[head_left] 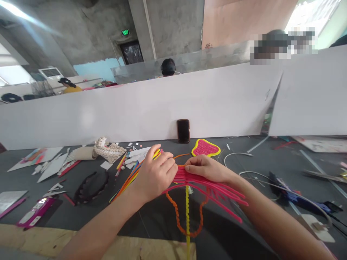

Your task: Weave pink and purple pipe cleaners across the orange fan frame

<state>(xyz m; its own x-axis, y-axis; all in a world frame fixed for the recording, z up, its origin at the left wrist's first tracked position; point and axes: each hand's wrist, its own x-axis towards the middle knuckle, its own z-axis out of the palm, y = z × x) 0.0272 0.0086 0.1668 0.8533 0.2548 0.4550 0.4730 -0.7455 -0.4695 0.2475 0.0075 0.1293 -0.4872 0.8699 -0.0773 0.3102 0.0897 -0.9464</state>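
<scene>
My left hand (157, 173) and my right hand (207, 168) meet at the middle of a dark grey table (151, 216). Both are closed on a bundle of pink pipe cleaners (208, 189), which fan out to the right under my right forearm. An orange pipe cleaner loop (179, 216) and a yellow pipe cleaner (187, 213) hang down from the bundle toward me. A sheaf of multicoloured pipe cleaners (127, 180) lies under my left hand, pointing left.
A finished pink shape with a yellow rim (205, 147) lies behind my hands. A black phone (183, 130) leans on the white partition (135, 108). Paper scraps, a woven piece (108, 150), a black loop (89, 187) lie left. Wires and a blue glue gun (298, 198) lie right. People sit beyond the partition.
</scene>
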